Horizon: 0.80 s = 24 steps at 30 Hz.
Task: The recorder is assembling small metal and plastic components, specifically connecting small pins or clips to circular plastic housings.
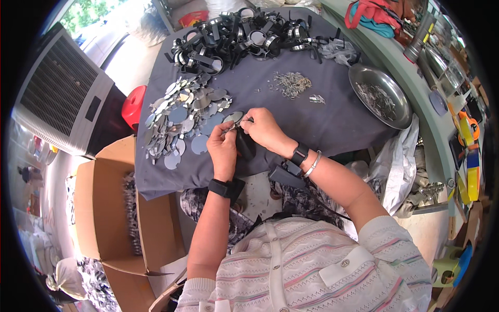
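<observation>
My left hand (222, 148) and my right hand (262, 129) meet over the near part of the cloth-covered table, fingertips pinched together. Between them is a round grey metal disc (235, 116), its edge at my left fingertips. A dark, handle-like piece (245, 145) extends below the fingers; whether it joins the disc cannot be made out. My right thumb and fingers close on something small and mostly hidden. Left of my hands spreads a heap of flat, shiny metal discs (178, 114). Beyond them lies a pile of small metal clips or rings (292, 85).
Black-handled parts with silver rings (257, 37) are heaped at the table's far side. A steel bowl (403, 117) holds thin metal pieces at the right. An open cardboard box (104, 208), a red stool (134, 106) and an air cooler (60, 88) stand left.
</observation>
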Each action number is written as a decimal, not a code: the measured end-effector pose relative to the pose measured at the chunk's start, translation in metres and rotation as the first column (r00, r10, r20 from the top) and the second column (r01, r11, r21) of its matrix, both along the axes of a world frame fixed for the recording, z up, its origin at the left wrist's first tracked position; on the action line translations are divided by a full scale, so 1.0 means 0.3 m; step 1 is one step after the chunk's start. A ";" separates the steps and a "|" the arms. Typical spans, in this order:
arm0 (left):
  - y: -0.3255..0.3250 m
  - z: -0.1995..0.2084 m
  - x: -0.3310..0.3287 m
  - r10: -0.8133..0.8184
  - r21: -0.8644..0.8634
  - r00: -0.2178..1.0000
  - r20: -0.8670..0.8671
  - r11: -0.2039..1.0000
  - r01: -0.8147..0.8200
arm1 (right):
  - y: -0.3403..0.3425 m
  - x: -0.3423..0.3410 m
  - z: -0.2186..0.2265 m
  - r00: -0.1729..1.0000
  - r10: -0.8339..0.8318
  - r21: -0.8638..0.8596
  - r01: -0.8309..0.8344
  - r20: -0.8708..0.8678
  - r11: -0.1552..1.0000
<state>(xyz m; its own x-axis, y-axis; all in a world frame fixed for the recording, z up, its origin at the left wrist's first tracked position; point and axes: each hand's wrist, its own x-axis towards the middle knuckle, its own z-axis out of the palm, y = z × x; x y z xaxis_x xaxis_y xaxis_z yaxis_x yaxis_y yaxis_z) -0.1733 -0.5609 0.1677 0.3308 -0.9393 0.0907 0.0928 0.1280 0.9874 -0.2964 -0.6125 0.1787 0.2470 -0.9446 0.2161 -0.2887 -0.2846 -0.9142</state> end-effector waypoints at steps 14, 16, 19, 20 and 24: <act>-0.003 -0.011 0.045 -0.178 -0.052 0.984 -0.032 0.983 0.176 | -0.070 -0.102 0.094 0.916 0.328 -0.101 -0.358 -0.233 0.928; -0.001 -0.001 0.055 -0.258 -0.046 0.963 -0.074 0.966 0.255 | -0.063 -0.095 0.124 0.907 0.307 -0.120 -0.352 -0.288 0.928; 0.007 0.034 0.049 -0.283 -0.008 0.950 -0.132 0.959 0.284 | -0.062 -0.094 0.121 0.901 0.265 -0.174 -0.338 -0.344 0.925; 0.021 0.045 0.037 -0.224 0.065 0.967 -0.119 0.970 0.233 | -0.064 -0.099 0.112 0.905 0.247 -0.206 -0.330 -0.346 0.921; 0.041 0.075 0.036 -0.096 0.261 0.994 -0.055 0.959 0.107 | -0.066 -0.129 0.079 0.919 0.258 -0.431 -0.371 -0.299 0.823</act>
<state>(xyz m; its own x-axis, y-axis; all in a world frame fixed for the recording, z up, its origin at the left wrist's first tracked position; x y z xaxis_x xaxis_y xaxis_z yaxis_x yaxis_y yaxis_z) -0.1624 -0.5487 0.1902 0.2310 -0.9569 -0.1759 0.1331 -0.1480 0.9800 -0.3351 -0.6322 0.2023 0.6067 -0.6040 0.5168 -0.2834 -0.7718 -0.5693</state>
